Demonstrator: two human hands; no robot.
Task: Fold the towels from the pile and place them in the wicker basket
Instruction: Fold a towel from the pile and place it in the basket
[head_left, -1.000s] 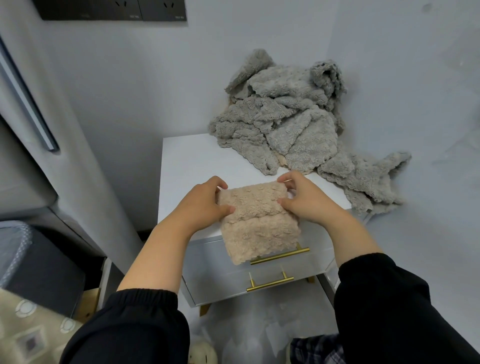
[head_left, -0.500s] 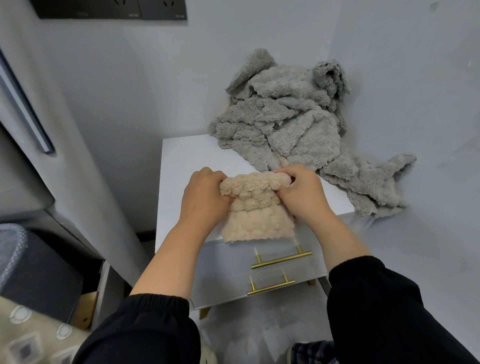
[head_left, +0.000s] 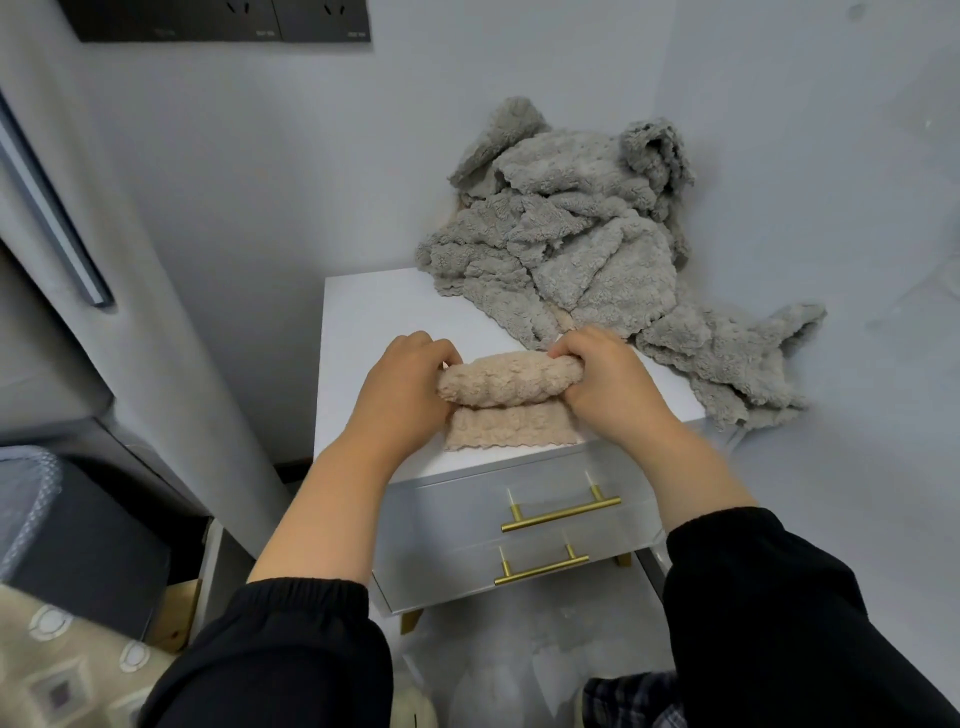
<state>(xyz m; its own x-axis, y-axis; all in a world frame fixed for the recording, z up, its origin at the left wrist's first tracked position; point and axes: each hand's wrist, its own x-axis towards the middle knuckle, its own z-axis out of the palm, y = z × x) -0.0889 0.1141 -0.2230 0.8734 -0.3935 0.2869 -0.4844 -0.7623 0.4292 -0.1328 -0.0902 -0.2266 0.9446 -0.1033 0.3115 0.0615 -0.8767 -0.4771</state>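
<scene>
Grey towel pile is heaped at the back right of the white surface and spills over the right edge; whatever is under it is hidden. Beige towel lies at the front of the surface, top bunched into a roll, lower flap flat. Left hand and right hand: grip closed on one roll end each, fingertips buried in fabric. Brass drawer handles below. Wall sockets cut off at the top.

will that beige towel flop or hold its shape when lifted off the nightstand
Probably floppy: the beige towel bends into a soft roll between the left hand and right hand. Its fluffy pile likely grips rather than slips.
</scene>
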